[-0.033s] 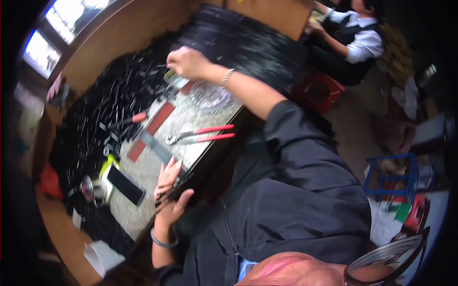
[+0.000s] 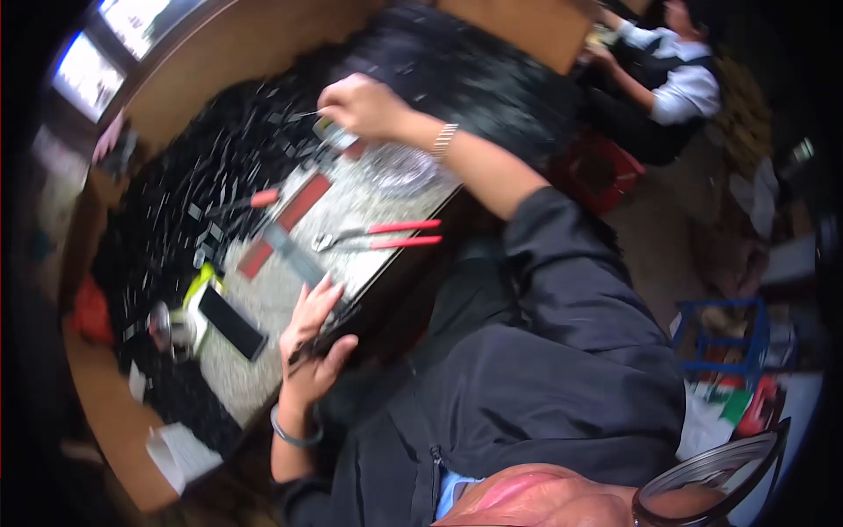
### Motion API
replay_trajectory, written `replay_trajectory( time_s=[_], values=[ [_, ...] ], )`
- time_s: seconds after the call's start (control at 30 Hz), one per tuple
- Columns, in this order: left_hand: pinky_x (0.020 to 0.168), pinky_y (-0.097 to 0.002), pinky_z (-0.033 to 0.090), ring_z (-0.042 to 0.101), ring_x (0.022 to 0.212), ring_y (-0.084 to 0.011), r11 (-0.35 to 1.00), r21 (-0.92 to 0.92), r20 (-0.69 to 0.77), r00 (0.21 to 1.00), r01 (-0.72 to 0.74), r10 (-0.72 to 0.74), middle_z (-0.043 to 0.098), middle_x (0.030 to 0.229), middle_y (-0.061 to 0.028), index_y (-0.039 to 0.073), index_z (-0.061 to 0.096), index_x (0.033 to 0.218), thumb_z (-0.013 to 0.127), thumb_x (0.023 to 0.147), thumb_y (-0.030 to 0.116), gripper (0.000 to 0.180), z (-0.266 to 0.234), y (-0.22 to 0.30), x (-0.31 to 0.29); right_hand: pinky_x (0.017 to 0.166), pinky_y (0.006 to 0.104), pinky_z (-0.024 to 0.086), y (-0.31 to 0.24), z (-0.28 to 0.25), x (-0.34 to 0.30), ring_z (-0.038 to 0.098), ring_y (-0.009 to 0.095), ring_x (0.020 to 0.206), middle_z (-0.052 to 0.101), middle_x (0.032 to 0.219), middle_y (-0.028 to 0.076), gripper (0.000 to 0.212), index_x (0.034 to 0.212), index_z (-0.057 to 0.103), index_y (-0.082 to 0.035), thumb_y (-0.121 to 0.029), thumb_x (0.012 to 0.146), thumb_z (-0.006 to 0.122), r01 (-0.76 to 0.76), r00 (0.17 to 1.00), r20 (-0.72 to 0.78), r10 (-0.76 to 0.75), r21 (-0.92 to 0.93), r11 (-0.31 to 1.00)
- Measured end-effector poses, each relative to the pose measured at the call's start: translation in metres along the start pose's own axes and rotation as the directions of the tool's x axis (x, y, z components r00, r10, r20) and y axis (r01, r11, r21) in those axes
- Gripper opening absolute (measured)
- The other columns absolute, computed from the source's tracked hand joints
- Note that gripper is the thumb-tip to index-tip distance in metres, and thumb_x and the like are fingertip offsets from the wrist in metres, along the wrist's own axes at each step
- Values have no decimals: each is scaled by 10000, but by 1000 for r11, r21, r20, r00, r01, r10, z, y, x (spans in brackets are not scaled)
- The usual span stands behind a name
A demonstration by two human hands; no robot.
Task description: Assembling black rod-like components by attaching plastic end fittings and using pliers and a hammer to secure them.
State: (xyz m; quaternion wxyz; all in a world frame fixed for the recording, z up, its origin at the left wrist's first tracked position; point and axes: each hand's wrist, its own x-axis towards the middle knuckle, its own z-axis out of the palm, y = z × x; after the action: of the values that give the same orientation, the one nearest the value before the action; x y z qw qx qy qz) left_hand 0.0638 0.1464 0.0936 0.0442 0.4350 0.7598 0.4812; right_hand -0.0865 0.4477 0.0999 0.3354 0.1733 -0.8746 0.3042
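My left hand (image 2: 307,338) is at the near edge of the worktable (image 2: 255,386), palm up with its thumb apart. Thin dark strips (image 2: 305,350) lie across its palm and fingers. Its fingertips reach the end of a grey metal bar (image 2: 294,253), which crosses a reddish-brown block (image 2: 306,204). Farther off, my right hand (image 2: 356,107) is closed in a pinch over a small container (image 2: 336,134). From its fingertips sticks a thin, pale, blurred piece (image 2: 305,114). Red-handled pliers (image 2: 378,235) lie between my hands.
A heap of black pieces (image 2: 176,202) covers the far and left side. Beside it are a red-handled tool (image 2: 263,198), a phone (image 2: 233,325), a metal cup (image 2: 162,325) and a clear glass dish (image 2: 399,167). Another person (image 2: 676,88) sits beyond a red bin (image 2: 601,171).
The whole view has shifted slightly. My right hand has turned a little over the container, and the pale piece at its fingertips now shows. My left hand stays by the metal bar.
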Motion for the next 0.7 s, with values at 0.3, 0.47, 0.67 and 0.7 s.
replay_trajectory(
  time_s=[0.3, 0.47, 0.67, 0.7],
  values=[
    [896, -393, 456, 642, 869, -300, 980, 109, 9, 986, -165, 166, 667, 913, -117, 25, 619, 1063, 620, 810, 101, 264, -17, 41, 18, 653, 316, 388, -163, -95, -85, 449, 196, 659, 489, 682, 36, 154, 818, 652, -35, 15, 680, 700, 245, 927, 164, -336, 414, 877],
    [789, -349, 500, 637, 883, -299, 979, 161, 47, 992, -125, 119, 661, 960, -118, 37, 605, 1093, 624, 798, 77, 299, -15, 36, 10, 567, 280, 341, -180, -88, -99, 429, 177, 615, 478, 646, 6, 230, 861, 661, -71, -42, 648, 742, 372, 903, 102, -418, 302, 878],
    [787, -356, 510, 650, 837, -277, 946, 225, -3, 970, -235, 242, 670, 905, -105, 53, 639, 1024, 672, 768, 92, 262, -11, 36, 7, 657, 327, 394, -185, -88, -105, 428, 192, 653, 469, 661, 19, 251, 872, 653, -54, 18, 642, 723, 343, 922, 103, -374, 231, 910],
    [787, -356, 510, 650, 837, -277, 946, 223, 0, 970, -235, 241, 670, 905, -105, 53, 639, 1024, 672, 768, 92, 262, -10, 35, 7, 653, 323, 394, -187, -89, -104, 428, 192, 654, 470, 662, 19, 248, 872, 653, -54, 19, 645, 721, 347, 921, 101, -376, 228, 910]
  ],
)
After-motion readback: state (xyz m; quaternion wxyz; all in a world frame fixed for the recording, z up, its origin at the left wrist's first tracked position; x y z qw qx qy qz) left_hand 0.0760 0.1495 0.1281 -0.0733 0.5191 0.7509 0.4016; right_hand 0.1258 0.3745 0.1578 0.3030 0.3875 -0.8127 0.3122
